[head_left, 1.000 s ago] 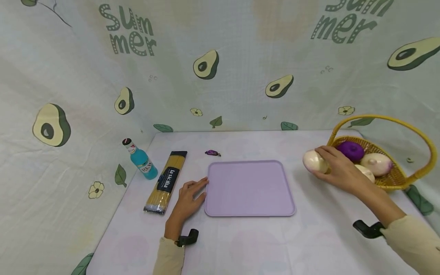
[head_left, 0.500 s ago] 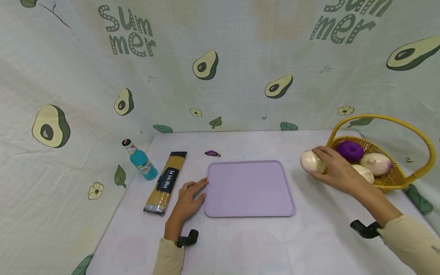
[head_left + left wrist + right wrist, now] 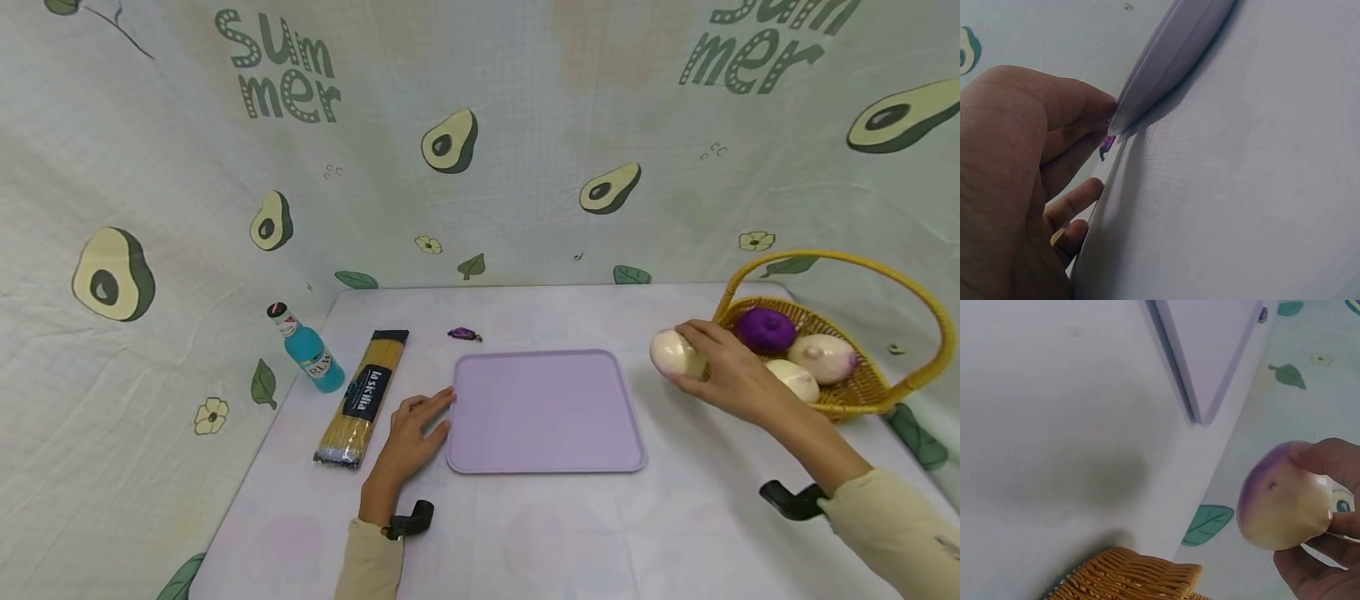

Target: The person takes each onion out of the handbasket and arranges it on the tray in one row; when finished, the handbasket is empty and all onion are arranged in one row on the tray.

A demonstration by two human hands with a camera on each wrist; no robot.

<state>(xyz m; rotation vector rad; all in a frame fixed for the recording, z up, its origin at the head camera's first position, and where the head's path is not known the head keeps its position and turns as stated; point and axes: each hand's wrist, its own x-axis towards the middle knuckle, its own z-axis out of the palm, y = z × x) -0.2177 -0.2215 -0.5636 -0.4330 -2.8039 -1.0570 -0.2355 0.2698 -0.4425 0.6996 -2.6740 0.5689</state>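
Note:
My right hand (image 3: 723, 371) grips a white turnip (image 3: 677, 354) above the table, just left of the wicker basket. The right wrist view shows the purple-tinged side of the turnip (image 3: 1285, 497) between thumb and fingers (image 3: 1325, 550). In the basket (image 3: 862, 400) lie a deep purple round vegetable (image 3: 765, 331) and two whitish ones, one with a purple end (image 3: 822, 358). With its fingers fairly straight, my left hand (image 3: 411, 437) touches the left edge of the lilac tray (image 3: 545, 412). The left wrist view shows fingertips (image 3: 1107, 103) at the rim of the tray (image 3: 1169, 59).
Left of the tray lies a pack of spaghetti (image 3: 363, 400), and a blue bottle (image 3: 307, 350) is beside it. A purple-wrapped candy (image 3: 464, 334) lies behind the tray. The basket's tall handle (image 3: 847, 257) arches over its contents. A printed cloth (image 3: 525, 225) hangs behind the table.
My right hand has carried the turnip slightly left, away from the basket. My left hand and the tray have stayed put.

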